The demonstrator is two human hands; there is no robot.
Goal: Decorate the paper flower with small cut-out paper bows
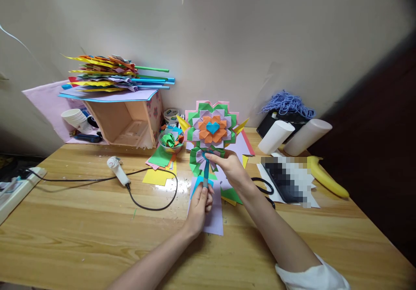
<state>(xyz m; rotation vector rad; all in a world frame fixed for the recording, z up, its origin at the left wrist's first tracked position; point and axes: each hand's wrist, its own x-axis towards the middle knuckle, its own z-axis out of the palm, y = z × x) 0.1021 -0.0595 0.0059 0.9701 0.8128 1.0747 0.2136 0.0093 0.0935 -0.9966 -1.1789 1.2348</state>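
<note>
A folded paper flower (212, 128) stands upright before me, with layers of pink, green, lilac and orange around a blue heart. Yellow pointed pieces stick out at both sides. Its blue paper stem (206, 175) is wrapped in the fingers of my left hand (199, 205). Above that, my right hand (229, 166) presses its thumb on the top of the stem, over a smaller green and lilac folded piece (196, 160) below the bloom. The right hand's other fingers are hidden behind the paper. Lilac paper (214, 220) lies on the table under my hands.
Several more paper flowers (110, 75) lie stacked on a pink box (130, 123) at the back left. A corded white hot glue gun (117, 171), a bowl of scraps (171, 140), black-handled scissors (264, 186), paper rolls (276, 137) and a banana (326, 179) are on the table.
</note>
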